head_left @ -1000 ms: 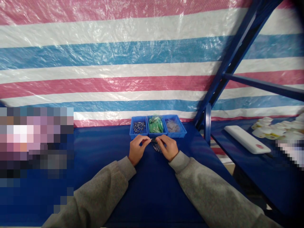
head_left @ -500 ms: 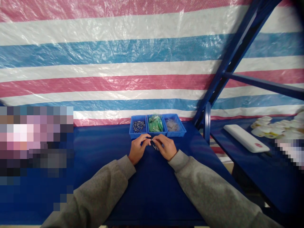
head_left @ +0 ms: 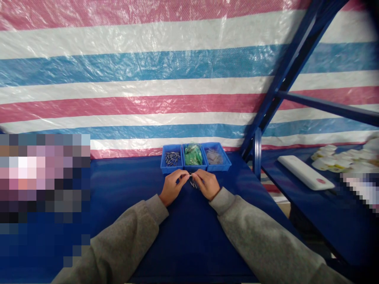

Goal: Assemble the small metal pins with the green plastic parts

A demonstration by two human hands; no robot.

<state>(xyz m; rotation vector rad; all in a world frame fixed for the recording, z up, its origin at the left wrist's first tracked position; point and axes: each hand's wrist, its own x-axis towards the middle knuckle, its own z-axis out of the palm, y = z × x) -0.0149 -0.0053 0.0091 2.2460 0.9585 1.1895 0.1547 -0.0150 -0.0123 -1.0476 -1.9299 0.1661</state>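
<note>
My left hand (head_left: 174,185) and my right hand (head_left: 207,183) meet over the table just in front of three blue bins. Thumb and fingers of both are pinched together, tip to tip, around something too small to make out. Several slender metal pieces (head_left: 193,183) show beside my right fingers; whether they are held or lie on the table I cannot tell. Similar dark and silver pieces (head_left: 173,158) lie in the left bin (head_left: 166,170). Green plastic bag material (head_left: 193,154) fills the middle bin (head_left: 195,167), and clear bags with small contents (head_left: 214,156) are in the right bin (head_left: 227,161).
The blue table (head_left: 189,236) stretches beneath my forearms. A striped plastic sheet (head_left: 133,102) hangs behind it. To the right, a slanted blue metal frame (head_left: 274,92) rises beside another table carrying a long white case (head_left: 306,172) and several white rolls (head_left: 331,157). The far left is pixelated.
My fingertips have come closer together, and the dark bit that showed between them is now mostly hidden. The bins stay in place; the view has shifted slightly.
</note>
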